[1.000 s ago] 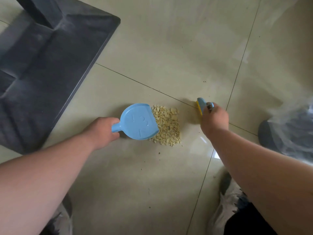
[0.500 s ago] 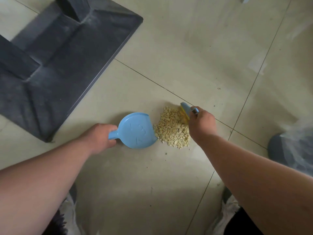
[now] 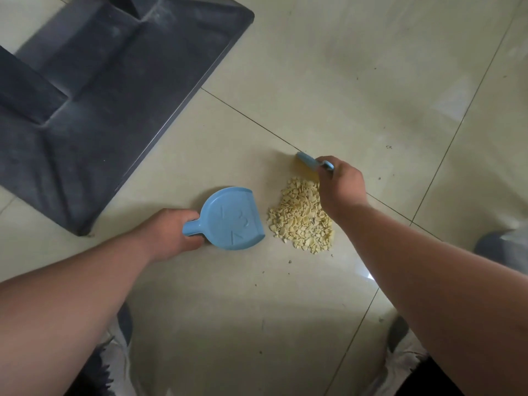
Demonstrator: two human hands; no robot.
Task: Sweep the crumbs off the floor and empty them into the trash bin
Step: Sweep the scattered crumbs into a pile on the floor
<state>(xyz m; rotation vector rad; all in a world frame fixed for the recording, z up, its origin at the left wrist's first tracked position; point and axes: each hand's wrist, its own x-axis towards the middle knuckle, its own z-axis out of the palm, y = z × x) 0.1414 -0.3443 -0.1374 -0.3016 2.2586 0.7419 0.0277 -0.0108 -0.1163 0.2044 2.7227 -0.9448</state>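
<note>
A pile of pale yellow crumbs (image 3: 301,217) lies on the beige tiled floor. My left hand (image 3: 171,234) grips the handle of a small blue dustpan (image 3: 234,220), which rests on the floor just left of the pile with its mouth toward the crumbs. My right hand (image 3: 341,185) holds a small blue brush (image 3: 310,161) with yellow bristles at the far right edge of the pile. The trash bin (image 3: 505,248), dark with a clear plastic liner, shows only partly at the right edge.
A large dark grey furniture base (image 3: 100,95) covers the floor at the upper left. My two shoes (image 3: 114,352) (image 3: 400,350) stand at the bottom. A few dark specks dot the tiles around the pile.
The brush has swept the crumbs into a tighter heap. A small gap now separates the dustpan's mouth from the crumbs, where one second ago the pan touched them. The view has shifted right and down.
</note>
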